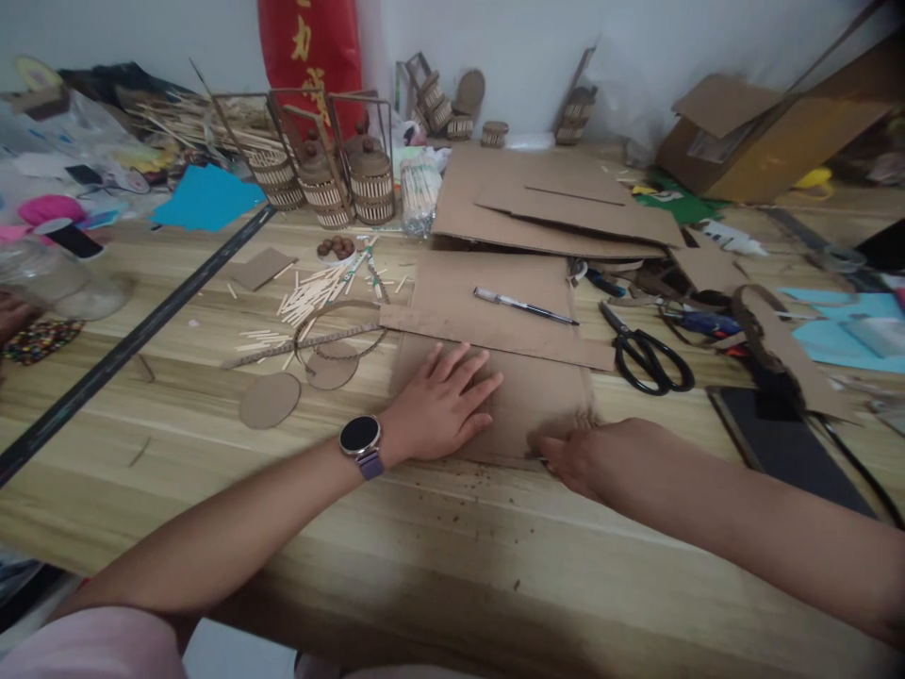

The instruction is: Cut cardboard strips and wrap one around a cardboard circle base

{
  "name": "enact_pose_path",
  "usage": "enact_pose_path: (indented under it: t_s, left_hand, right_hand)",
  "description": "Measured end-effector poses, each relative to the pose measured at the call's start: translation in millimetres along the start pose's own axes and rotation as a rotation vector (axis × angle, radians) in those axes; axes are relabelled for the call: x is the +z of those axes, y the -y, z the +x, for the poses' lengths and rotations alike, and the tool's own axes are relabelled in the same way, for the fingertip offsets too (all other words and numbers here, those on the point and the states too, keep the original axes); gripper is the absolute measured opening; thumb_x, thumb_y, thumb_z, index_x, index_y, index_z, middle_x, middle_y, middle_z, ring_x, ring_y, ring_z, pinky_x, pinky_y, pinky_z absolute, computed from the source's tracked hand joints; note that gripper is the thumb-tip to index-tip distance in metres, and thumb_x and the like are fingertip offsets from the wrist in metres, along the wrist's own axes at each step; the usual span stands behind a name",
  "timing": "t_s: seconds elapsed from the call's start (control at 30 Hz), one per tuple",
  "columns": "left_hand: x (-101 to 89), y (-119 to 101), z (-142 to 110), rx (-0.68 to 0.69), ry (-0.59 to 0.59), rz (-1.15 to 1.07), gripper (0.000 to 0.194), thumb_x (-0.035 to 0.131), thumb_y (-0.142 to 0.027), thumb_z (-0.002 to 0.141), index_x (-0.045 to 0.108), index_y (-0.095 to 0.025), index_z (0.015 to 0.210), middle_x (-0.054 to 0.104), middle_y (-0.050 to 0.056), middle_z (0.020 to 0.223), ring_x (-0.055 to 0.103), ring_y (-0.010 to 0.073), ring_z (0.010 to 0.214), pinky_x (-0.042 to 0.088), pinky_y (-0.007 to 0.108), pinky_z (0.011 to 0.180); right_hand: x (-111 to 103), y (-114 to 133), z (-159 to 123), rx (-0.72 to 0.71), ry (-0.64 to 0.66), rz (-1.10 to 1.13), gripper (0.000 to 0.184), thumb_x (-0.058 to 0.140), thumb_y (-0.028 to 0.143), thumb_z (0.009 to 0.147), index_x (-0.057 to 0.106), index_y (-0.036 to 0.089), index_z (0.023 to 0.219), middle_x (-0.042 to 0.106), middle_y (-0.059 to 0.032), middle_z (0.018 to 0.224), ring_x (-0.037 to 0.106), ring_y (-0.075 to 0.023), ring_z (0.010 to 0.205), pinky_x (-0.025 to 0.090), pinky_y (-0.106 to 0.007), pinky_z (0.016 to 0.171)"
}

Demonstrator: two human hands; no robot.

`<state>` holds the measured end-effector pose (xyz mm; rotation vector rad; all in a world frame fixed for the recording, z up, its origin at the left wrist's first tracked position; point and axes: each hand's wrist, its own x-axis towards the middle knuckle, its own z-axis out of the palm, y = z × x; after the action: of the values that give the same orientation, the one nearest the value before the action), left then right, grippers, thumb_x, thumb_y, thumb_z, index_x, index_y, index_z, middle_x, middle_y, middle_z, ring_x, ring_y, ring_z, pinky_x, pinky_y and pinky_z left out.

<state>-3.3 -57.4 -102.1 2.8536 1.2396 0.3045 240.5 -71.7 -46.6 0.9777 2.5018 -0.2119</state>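
My left hand [442, 405] lies flat with spread fingers on a sheet of brown cardboard [516, 391]. At the sheet's near right corner, my right hand [586, 457] is closed, its fingers partly hidden and blurred; whatever it pinches there cannot be made out. A ragged cardboard bit shows by its knuckles. Across the sheet's far part lies a long cardboard strip [495, 338], with a pen [527, 306] on the cardboard behind it. Black-handled scissors [647, 349] rest to the right. Two cardboard discs [270, 400] lie left of the sheet, near curled cardboard strips [311, 347].
Small sticks [311, 292] and a dish of brown beads [336, 249] lie at left. Behind stand several stick-and-cardboard lanterns [371, 184] and larger cardboard sheets [523, 203]. A dark flat device [784, 448] is at right. Another person's hand [14, 313] shows at far left.
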Motion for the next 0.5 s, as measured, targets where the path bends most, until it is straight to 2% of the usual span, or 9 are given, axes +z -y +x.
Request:
enact_pose_path:
  t_s: [0.13, 0.27, 0.5]
  left_hand:
    - [0.1, 0, 0, 0.004, 0.002, -0.004, 0.054, 0.035, -0.047, 0.102, 0.045, -0.017, 0.146, 0.037, 0.015, 0.156, 0.024, 0.036, 0.146, 0.018, 0.06, 0.119]
    - [-0.2, 1, 0, 0.013, 0.002, 0.003, 0.055, 0.033, -0.048, 0.103, 0.045, -0.017, 0.146, 0.037, 0.015, 0.156, 0.025, 0.0361, 0.146, 0.018, 0.06, 0.119]
    - [-0.1, 1, 0, 0.009, 0.005, 0.004, 0.054, 0.035, -0.047, 0.102, 0.045, -0.017, 0.147, 0.037, 0.015, 0.156, 0.026, 0.0358, 0.146, 0.018, 0.06, 0.119]
  right_hand:
    - [3, -3, -4, 0.01, -0.007, -0.02, 0.015, 0.051, 0.013, 0.091, 0.061, 0.022, 0.097, 0.071, 0.0006, 0.065, 0.068, -0.0168, 0.056, 0.012, -0.026, 0.042]
    - [4, -7, -8, 0.009, -0.035, 0.018, 0.013, 0.054, 0.012, 0.088, 0.062, 0.022, 0.093, 0.071, 0.001, 0.065, 0.066, -0.0145, 0.053, 0.012, -0.026, 0.042]
    - [1, -11, -13, 0.049, 0.0, 0.05, 0.016, 0.05, 0.014, 0.089, 0.063, 0.023, 0.09, 0.07, 0.0008, 0.063, 0.065, -0.0155, 0.052, 0.015, -0.025, 0.042]
